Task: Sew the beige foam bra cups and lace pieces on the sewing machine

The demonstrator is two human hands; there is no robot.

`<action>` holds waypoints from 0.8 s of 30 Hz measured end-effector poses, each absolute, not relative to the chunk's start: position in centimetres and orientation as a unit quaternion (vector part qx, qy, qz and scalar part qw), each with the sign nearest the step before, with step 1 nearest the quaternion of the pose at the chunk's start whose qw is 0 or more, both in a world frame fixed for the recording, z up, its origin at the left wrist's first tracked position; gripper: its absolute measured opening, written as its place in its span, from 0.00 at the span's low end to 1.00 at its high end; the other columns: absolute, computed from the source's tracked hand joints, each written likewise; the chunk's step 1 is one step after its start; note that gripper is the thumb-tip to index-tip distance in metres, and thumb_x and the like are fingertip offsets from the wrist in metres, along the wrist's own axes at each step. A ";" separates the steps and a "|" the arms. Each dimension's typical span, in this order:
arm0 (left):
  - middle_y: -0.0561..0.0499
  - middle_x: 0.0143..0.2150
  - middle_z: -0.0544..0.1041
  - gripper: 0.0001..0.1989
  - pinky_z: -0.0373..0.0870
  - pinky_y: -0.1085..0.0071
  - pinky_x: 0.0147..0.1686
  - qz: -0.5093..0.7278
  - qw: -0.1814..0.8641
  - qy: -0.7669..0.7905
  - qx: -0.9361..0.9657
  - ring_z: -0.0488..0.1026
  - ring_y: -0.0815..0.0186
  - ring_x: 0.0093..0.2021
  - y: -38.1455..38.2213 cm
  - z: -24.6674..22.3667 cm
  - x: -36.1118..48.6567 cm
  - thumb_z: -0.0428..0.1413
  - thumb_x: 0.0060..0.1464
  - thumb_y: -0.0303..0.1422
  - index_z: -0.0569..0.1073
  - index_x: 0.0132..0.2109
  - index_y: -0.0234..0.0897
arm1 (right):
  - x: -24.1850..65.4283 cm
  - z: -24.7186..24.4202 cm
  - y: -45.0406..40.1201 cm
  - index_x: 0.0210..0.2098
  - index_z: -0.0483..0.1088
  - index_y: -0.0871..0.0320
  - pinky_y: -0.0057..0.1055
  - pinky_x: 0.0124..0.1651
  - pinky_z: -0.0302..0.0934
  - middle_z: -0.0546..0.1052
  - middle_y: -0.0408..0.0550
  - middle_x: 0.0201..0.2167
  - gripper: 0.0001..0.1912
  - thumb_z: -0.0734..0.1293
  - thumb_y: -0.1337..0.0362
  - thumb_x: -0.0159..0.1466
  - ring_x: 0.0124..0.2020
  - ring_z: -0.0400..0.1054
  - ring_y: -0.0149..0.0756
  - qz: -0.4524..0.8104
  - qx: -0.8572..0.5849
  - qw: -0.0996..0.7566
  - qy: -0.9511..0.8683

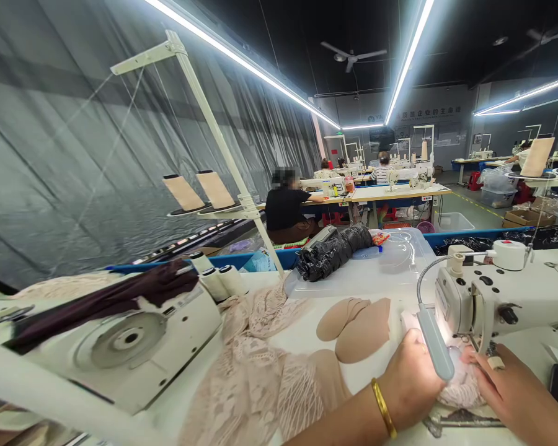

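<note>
My left hand [411, 378], with a gold bangle at the wrist, is closed at the left of the sewing machine's needle area, partly behind a grey lamp head [434, 344]. Pale pink lace [462, 387] lies bunched under the machine [516, 297], between my two hands. From the right, my right hand [506, 378] reaches onto this lace with bent fingers pressed together near the presser foot. The fingertips of my left hand are hidden by the lamp, so its hold on the fabric is not fully visible.
Beige cut pieces [365, 331] and lace fabric [242, 384] lie left of my hands. Another machine [144, 347] stands at far left, by a thread stand [214, 124]. A black plastic bundle [332, 251] rests on a translucent lid [400, 272]. Ahead, a person in black [283, 207] sits.
</note>
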State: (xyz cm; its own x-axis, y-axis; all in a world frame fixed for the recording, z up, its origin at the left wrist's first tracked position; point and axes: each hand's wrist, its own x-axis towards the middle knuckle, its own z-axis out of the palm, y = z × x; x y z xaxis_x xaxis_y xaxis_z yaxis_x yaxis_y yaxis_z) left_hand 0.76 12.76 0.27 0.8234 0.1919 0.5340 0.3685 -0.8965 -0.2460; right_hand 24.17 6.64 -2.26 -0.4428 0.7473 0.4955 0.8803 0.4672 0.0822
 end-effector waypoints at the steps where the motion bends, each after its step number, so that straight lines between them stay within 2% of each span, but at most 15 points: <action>1: 0.53 0.32 0.74 0.07 0.69 0.59 0.47 -0.262 0.154 -0.153 -0.940 0.72 0.65 0.34 12.6 0.4 0.5 0.59 0.59 0.22 0.70 0.34 0.37 | 24.3 -2.4 6.6 0.51 0.82 0.58 0.42 0.50 0.77 0.87 0.55 0.41 0.26 0.53 0.74 0.75 0.46 0.83 0.50 -0.165 -0.487 0.202 -0.834; 4: 0.52 0.34 0.75 0.08 0.69 0.57 0.52 -0.233 0.071 -0.166 -0.955 0.73 0.63 0.38 12.0 1.2 -0.7 0.58 0.60 0.27 0.69 0.32 0.38 | 25.0 -3.2 6.5 0.55 0.80 0.56 0.40 0.46 0.79 0.87 0.54 0.44 0.22 0.56 0.69 0.76 0.46 0.83 0.49 -0.150 -0.478 0.207 -0.840; 7: 0.48 0.43 0.78 0.05 0.67 0.50 0.56 -0.145 0.009 -0.196 -0.970 0.75 0.57 0.44 11.7 2.5 -1.6 0.61 0.58 0.35 0.74 0.37 0.39 | 25.6 -3.7 6.3 0.61 0.75 0.56 0.39 0.41 0.79 0.87 0.53 0.43 0.21 0.57 0.68 0.76 0.43 0.84 0.48 -0.159 -0.465 0.224 -0.842; 9: 0.46 0.48 0.78 0.11 0.68 0.48 0.53 -0.088 -0.015 -0.230 -0.969 0.75 0.52 0.46 11.6 3.4 -1.7 0.62 0.58 0.42 0.77 0.43 0.42 | 25.4 -3.2 6.1 0.65 0.70 0.57 0.38 0.41 0.79 0.87 0.51 0.40 0.22 0.59 0.69 0.74 0.42 0.85 0.47 -0.172 -0.436 0.248 -0.848; 11: 0.44 0.52 0.78 0.17 0.71 0.53 0.49 -0.070 -0.045 -0.253 -0.964 0.76 0.49 0.49 11.4 4.0 -1.4 0.63 0.58 0.45 0.77 0.50 0.43 | 24.6 -2.0 5.8 0.68 0.67 0.57 0.38 0.48 0.79 0.88 0.50 0.44 0.24 0.61 0.69 0.73 0.45 0.85 0.46 -0.175 -0.386 0.274 -0.863; 13: 0.44 0.57 0.77 0.21 0.73 0.58 0.52 -0.099 -0.086 -0.230 -0.964 0.75 0.50 0.55 11.2 4.4 -1.1 0.63 0.58 0.41 0.73 0.56 0.42 | 23.6 -0.7 5.4 0.68 0.65 0.56 0.37 0.52 0.76 0.86 0.52 0.54 0.25 0.65 0.65 0.72 0.52 0.83 0.46 -0.168 -0.333 0.283 -0.884; 15: 0.45 0.61 0.76 0.22 0.72 0.66 0.58 -0.118 -0.119 -0.169 -0.971 0.74 0.56 0.59 11.1 4.5 -1.0 0.61 0.57 0.34 0.70 0.58 0.39 | 22.7 0.0 5.2 0.66 0.66 0.53 0.34 0.51 0.75 0.85 0.52 0.57 0.25 0.69 0.63 0.71 0.57 0.81 0.46 -0.151 -0.313 0.269 -0.898; 17: 0.46 0.57 0.78 0.17 0.73 0.71 0.54 -0.084 -0.118 -0.133 -0.981 0.76 0.60 0.55 10.9 4.2 -1.2 0.61 0.55 0.31 0.71 0.52 0.37 | 22.6 -0.3 5.2 0.61 0.69 0.50 0.32 0.47 0.73 0.86 0.47 0.51 0.21 0.67 0.69 0.70 0.51 0.82 0.42 -0.127 -0.340 0.232 -0.902; 20: 0.48 0.44 0.79 0.11 0.73 0.63 0.40 -0.027 -0.037 -0.181 -0.982 0.76 0.58 0.40 10.9 3.5 -1.8 0.62 0.50 0.32 0.71 0.41 0.38 | 23.5 -2.0 5.8 0.50 0.72 0.49 0.36 0.51 0.70 0.84 0.42 0.43 0.21 0.60 0.79 0.67 0.40 0.82 0.37 -0.116 -0.393 0.191 -0.892; 22: 0.48 0.40 0.77 0.09 0.68 0.60 0.37 -0.041 0.019 -0.207 -0.977 0.73 0.57 0.36 10.8 3.1 -2.0 0.61 0.48 0.32 0.71 0.37 0.39 | 24.3 -3.3 6.3 0.50 0.72 0.50 0.38 0.53 0.68 0.85 0.43 0.46 0.23 0.60 0.81 0.65 0.41 0.81 0.38 -0.121 -0.397 0.198 -0.888; 24: 0.48 0.38 0.76 0.09 0.65 0.59 0.38 -0.078 0.045 -0.204 -0.975 0.73 0.56 0.37 10.8 2.9 -2.0 0.61 0.49 0.32 0.71 0.37 0.39 | 24.8 -4.0 6.6 0.54 0.72 0.49 0.39 0.51 0.67 0.86 0.43 0.51 0.26 0.61 0.81 0.64 0.44 0.82 0.41 -0.126 -0.410 0.219 -0.877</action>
